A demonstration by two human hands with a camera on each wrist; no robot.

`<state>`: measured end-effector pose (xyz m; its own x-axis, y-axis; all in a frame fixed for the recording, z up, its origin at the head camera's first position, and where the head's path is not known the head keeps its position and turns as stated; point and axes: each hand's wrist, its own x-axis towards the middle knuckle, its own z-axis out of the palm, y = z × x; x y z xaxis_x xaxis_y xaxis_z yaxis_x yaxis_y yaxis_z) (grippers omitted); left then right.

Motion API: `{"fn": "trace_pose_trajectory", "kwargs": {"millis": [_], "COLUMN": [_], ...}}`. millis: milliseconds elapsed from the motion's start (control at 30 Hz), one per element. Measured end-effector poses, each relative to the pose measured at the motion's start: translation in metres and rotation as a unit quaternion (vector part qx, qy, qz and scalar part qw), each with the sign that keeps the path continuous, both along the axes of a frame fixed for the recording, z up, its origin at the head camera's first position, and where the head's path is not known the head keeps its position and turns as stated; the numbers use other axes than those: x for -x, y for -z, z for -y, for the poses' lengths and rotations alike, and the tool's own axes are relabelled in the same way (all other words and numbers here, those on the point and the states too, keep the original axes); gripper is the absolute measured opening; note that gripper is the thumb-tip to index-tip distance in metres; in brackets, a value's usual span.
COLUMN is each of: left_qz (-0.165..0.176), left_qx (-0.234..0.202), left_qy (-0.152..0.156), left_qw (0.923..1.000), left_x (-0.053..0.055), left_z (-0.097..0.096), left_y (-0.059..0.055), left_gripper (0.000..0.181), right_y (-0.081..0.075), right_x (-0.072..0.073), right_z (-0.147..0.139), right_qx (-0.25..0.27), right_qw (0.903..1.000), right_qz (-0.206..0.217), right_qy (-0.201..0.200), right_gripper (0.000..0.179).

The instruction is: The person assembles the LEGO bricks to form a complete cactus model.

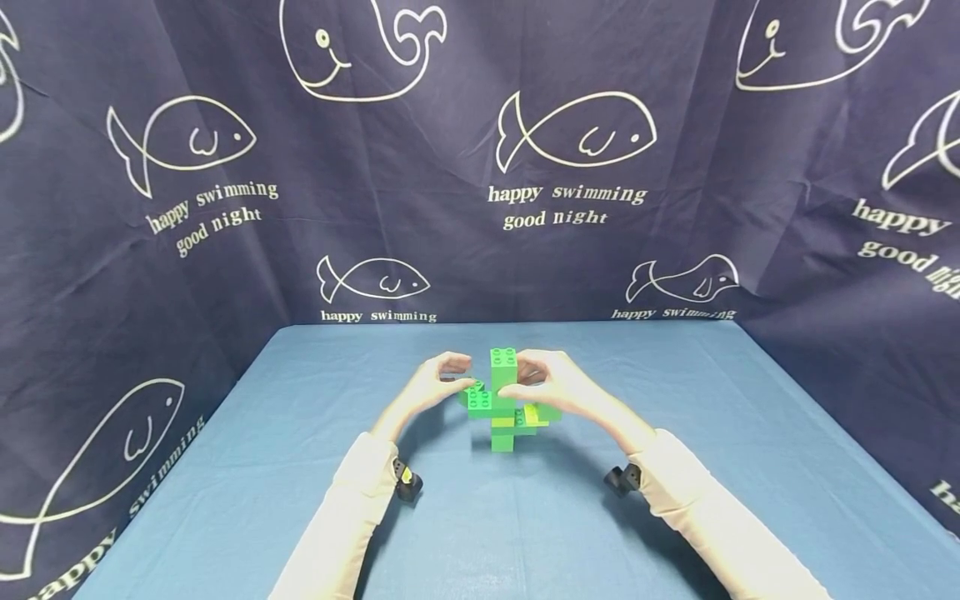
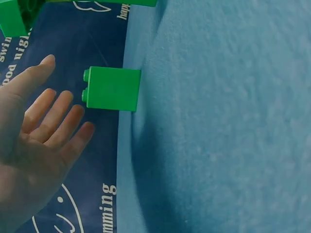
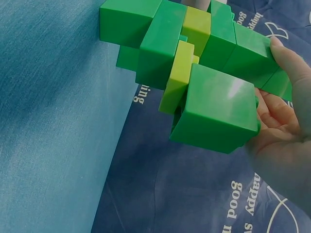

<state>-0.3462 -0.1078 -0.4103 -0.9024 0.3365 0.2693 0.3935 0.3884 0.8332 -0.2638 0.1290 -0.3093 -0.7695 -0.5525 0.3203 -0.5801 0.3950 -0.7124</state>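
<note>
An upright build of green and lime-green toy building bricks (image 1: 503,375) stands near the middle of the table, with bricks sticking out on both sides. My right hand (image 1: 558,382) holds its tall top part, the thumb on the near face and the fingers behind. In the right wrist view, a large green brick (image 3: 218,99) sits on a lime-green brick (image 3: 177,75) on the side arm. My left hand (image 1: 435,385) is by the left side arm, fingers extended. Seen from the left wrist, a green brick (image 2: 114,89) lies just beyond its fingertips, with a gap between.
A blue cloth (image 1: 502,525) covers the table. Behind and at both sides hangs a dark blue curtain (image 1: 465,275) with white fish drawings and lettering. Black wrist cameras (image 1: 406,481) hang under the forearms, close above the table.
</note>
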Motion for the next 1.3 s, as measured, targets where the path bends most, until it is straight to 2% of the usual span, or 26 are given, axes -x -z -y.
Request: {"fn": "trace_pose_trajectory", "kwargs": {"millis": [100,200,333,400,667,967,1200,1300], "left_qz": [0.007,0.009,0.017,0.023,0.024,0.019,0.033,0.039], "left_qx": [0.027,0.046,0.052,0.052,0.065,0.100,0.104,0.096], "left_qy": [0.005,0.026,0.054,0.059,0.044,0.023,0.020,0.022], "left_qw": [0.9996,0.9986,0.9970,0.9966,0.9966,0.9945,0.9938,0.9943], "left_x": [0.001,0.002,0.002,0.003,0.004,-0.001,-0.002,-0.003], "left_z": [0.001,0.003,0.005,0.005,0.005,0.006,0.007,0.008], "left_y": [0.003,0.007,0.009,0.009,0.009,0.006,0.006,0.007], "left_gripper": [0.046,0.046,0.045,0.045,0.042,0.042,0.041,0.041], "right_y": [0.001,0.000,0.000,0.000,-0.002,-0.002,0.027,0.030], "right_x": [0.001,0.001,0.001,0.001,0.001,0.001,0.025,0.027], "right_z": [0.000,0.000,0.000,0.000,0.000,0.000,-0.005,-0.006], "right_qx": [0.000,-0.001,-0.003,-0.004,-0.007,-0.018,-0.012,-0.011], "right_qw": [1.0000,1.0000,1.0000,0.9999,1.0000,0.9998,0.9997,0.9997], "right_qz": [-0.003,-0.004,-0.007,-0.011,-0.007,-0.012,-0.019,-0.023], "right_qy": [-0.003,-0.006,-0.006,-0.004,-0.002,0.001,0.004,0.002], "right_gripper": [0.016,0.017,0.017,0.017,0.018,0.020,0.024,0.025]}}
